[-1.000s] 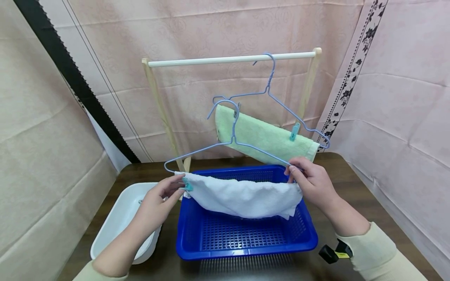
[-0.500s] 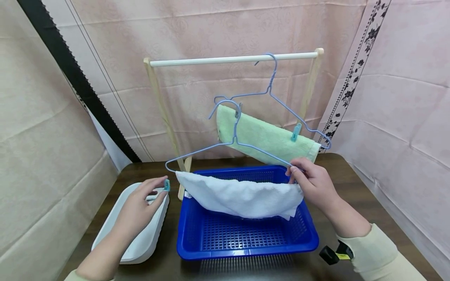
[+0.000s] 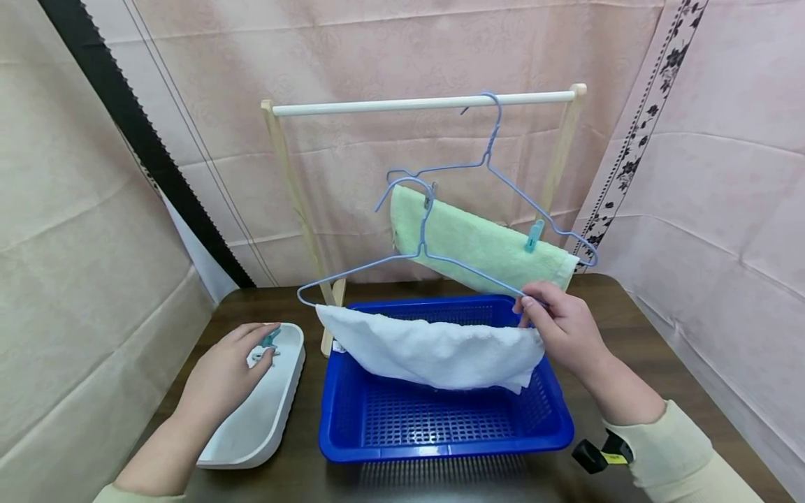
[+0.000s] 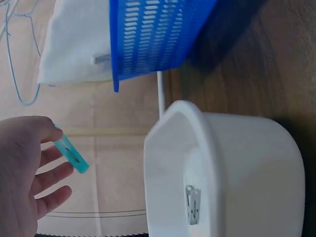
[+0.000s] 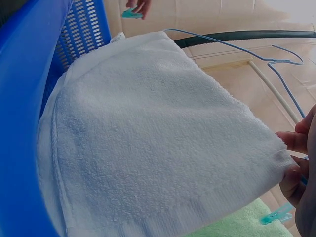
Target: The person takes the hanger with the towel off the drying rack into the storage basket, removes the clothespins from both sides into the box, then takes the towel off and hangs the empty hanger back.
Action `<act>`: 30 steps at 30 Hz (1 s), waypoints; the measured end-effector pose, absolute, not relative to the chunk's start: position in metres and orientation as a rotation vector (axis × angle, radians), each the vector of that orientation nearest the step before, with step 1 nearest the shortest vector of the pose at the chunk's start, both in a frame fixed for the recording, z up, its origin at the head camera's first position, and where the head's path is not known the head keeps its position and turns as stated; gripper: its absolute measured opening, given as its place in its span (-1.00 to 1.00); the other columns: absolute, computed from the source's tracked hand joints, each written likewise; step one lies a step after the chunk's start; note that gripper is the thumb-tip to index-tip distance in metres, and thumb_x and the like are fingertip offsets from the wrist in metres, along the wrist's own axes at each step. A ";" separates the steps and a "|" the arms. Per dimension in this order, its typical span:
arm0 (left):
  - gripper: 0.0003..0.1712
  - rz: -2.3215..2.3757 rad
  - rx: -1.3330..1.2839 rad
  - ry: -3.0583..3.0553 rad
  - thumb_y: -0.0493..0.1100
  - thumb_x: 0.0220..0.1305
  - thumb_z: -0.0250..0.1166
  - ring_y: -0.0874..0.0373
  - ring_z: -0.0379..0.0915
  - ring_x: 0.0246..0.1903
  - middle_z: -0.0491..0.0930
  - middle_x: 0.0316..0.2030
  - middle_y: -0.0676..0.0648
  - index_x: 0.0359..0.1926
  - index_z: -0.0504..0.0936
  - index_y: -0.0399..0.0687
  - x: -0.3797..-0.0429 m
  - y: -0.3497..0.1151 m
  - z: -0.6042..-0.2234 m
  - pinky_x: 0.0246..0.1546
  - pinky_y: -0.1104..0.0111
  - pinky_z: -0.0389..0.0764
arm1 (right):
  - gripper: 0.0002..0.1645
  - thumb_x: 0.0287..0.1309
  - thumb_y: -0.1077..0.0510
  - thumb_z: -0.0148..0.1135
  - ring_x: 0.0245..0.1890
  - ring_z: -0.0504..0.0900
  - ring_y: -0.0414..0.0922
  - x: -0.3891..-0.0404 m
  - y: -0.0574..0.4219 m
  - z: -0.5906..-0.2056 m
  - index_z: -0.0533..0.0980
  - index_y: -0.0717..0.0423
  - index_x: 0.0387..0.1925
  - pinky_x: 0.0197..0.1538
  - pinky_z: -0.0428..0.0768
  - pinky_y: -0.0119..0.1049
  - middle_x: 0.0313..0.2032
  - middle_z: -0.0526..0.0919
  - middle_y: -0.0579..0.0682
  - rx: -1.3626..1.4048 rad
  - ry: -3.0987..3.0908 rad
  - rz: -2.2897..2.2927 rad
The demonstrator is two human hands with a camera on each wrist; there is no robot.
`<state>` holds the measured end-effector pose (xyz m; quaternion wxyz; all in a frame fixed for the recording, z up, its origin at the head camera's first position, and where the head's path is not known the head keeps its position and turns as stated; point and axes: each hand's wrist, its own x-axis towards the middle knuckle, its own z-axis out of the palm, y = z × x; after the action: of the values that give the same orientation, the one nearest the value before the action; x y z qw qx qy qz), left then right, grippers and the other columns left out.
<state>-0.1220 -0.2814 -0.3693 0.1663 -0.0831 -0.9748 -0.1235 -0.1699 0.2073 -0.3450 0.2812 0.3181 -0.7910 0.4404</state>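
My left hand (image 3: 226, 370) pinches a teal clothespin (image 4: 71, 155) by one end between thumb and index finger, above the white tray (image 3: 264, 426). The other fingers are spread apart. A silvery-white clothespin (image 4: 192, 205) lies inside that tray. My right hand (image 3: 560, 321) grips the right arm of a blue wire hanger (image 3: 423, 230) together with a corner of the white towel (image 3: 428, 353) draped on it. The towel droops over the blue basket (image 3: 440, 450). No clothespin shows at the towel's left end; its right end is partly covered by my fingers.
Behind, a rack with a white bar (image 3: 377, 106) carries another blue hanger (image 3: 499, 115). A green towel (image 3: 472, 241) hangs from it, fixed by a teal clothespin (image 3: 534, 236) and a grey one. The dark wooden table (image 3: 629, 328) is enclosed by cloth curtains.
My left hand has taken the teal clothespin off the towel's left end and moved left and down with it to above the tray. The right hand holds the hanger and towel as before.
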 end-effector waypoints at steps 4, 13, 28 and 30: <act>-0.52 -0.249 -0.314 -2.780 -0.17 0.23 0.35 -0.21 0.55 0.04 0.59 0.09 -0.23 0.19 0.59 -0.12 -0.126 -0.290 -0.375 -0.03 -0.11 0.56 | -0.77 0.29 0.49 0.07 -0.52 0.61 -0.23 -0.169 0.208 -0.344 0.57 0.20 -0.20 -0.38 0.55 -0.51 -0.41 0.63 -0.12 0.846 -2.130 1.183; -0.58 -0.104 -0.314 -2.910 -0.21 0.16 0.39 -0.16 0.61 -0.11 0.64 -0.03 -0.20 0.07 0.66 -0.16 -0.135 -0.308 -0.391 -0.17 -0.05 0.60 | -0.75 0.27 0.51 0.06 -0.53 0.60 -0.23 -0.167 0.207 -0.344 0.58 0.21 -0.22 -0.38 0.54 -0.53 -0.40 0.62 -0.16 0.826 -2.113 1.213; -0.60 0.059 -0.356 -2.979 -0.27 0.07 0.43 -0.08 0.59 -0.32 0.65 -0.25 -0.13 -0.01 0.70 -0.17 -0.147 -0.333 -0.429 -0.32 0.03 0.60 | -0.76 0.27 0.50 0.07 -0.53 0.60 -0.22 -0.168 0.206 -0.345 0.57 0.20 -0.21 -0.41 0.55 -0.51 -0.42 0.63 -0.10 0.848 -2.123 1.198; -0.61 0.074 -0.359 -2.997 -0.27 0.07 0.43 -0.08 0.59 -0.32 0.65 -0.25 -0.14 -0.01 0.70 -0.17 -0.148 -0.333 -0.430 -0.32 0.02 0.60 | -0.76 0.27 0.50 0.08 -0.54 0.60 -0.22 -0.168 0.206 -0.346 0.57 0.18 -0.22 -0.41 0.55 -0.51 -0.42 0.63 -0.11 0.841 -2.126 1.198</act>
<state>-0.1481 -0.3329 -0.4304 0.0610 -0.1187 -0.9907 0.0245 -0.1679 0.2060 -0.3461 0.2766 0.3130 -0.7915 0.4462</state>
